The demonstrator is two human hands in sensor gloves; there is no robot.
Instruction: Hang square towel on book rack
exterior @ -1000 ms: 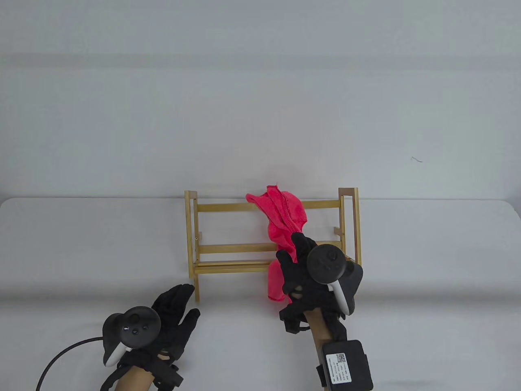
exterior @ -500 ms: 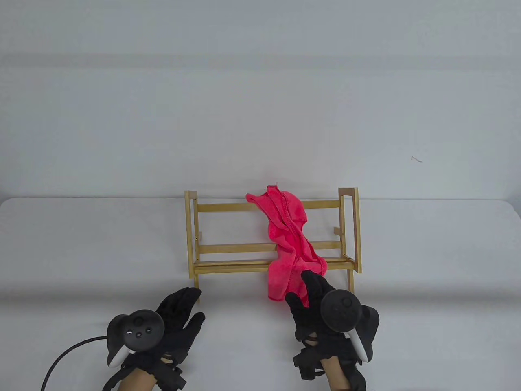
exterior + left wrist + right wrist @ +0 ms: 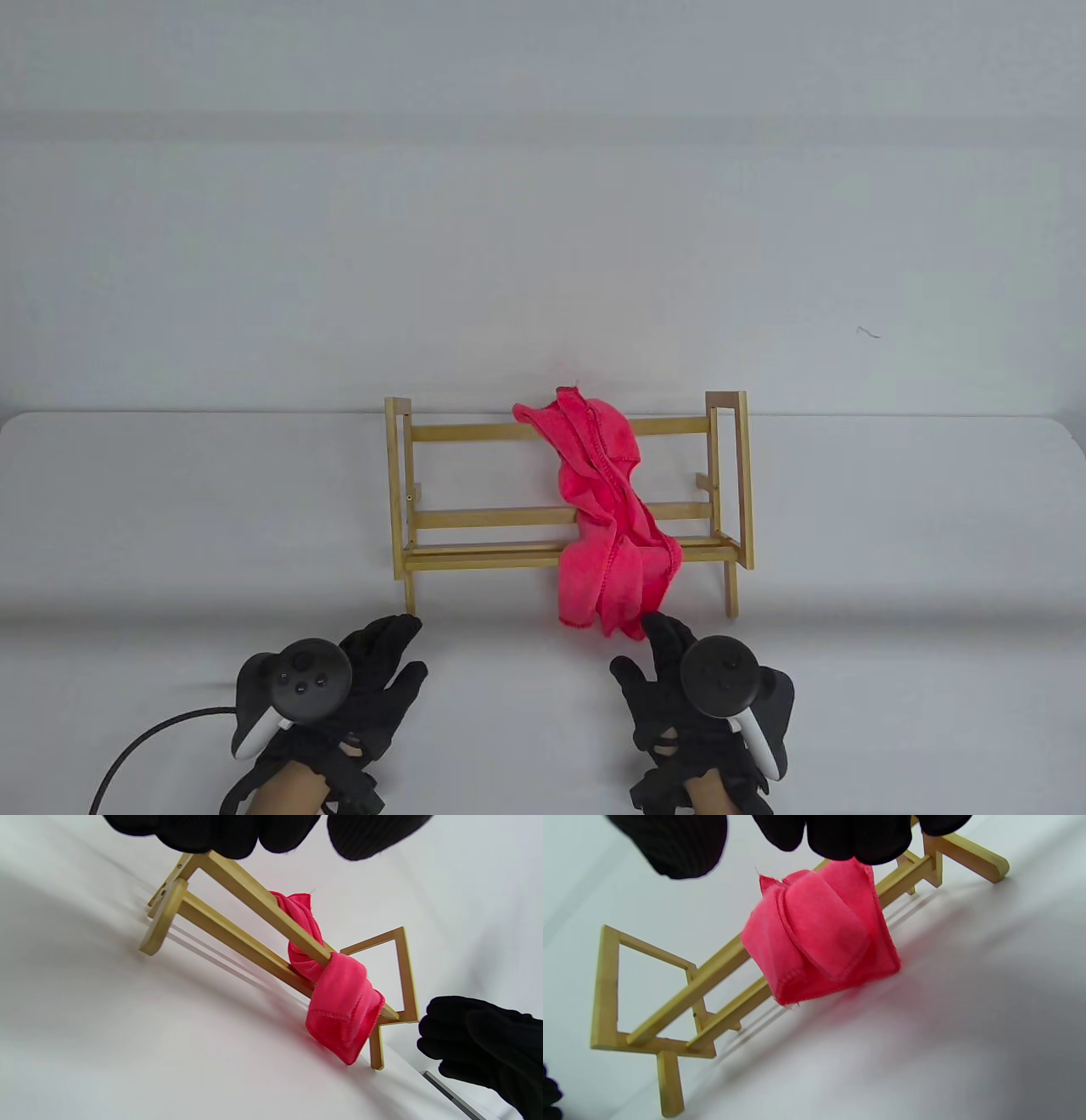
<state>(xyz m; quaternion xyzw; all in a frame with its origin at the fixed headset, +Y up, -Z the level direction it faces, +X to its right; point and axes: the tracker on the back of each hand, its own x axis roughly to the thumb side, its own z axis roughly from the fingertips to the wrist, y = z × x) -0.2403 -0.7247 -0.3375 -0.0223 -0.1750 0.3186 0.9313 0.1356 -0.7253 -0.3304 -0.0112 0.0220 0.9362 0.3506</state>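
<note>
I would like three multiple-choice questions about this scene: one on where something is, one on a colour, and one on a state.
1. Where does the towel lie on the book rack?
A. toward its right end
B. toward its left end
C. on the table beside it

2. What colour is the towel?
A. blue
B. red-pink
C. white

3. What is the right hand doing with the towel?
A. gripping it
B. pressing it down on the table
C. not holding it

Answers:
1. A, because the table view shows the cloth draped over the rails nearer the right side frame.
2. B, since all three views show the same red-pink cloth.
3. C, because the left wrist view shows the right hand clear of the hanging end.
</note>
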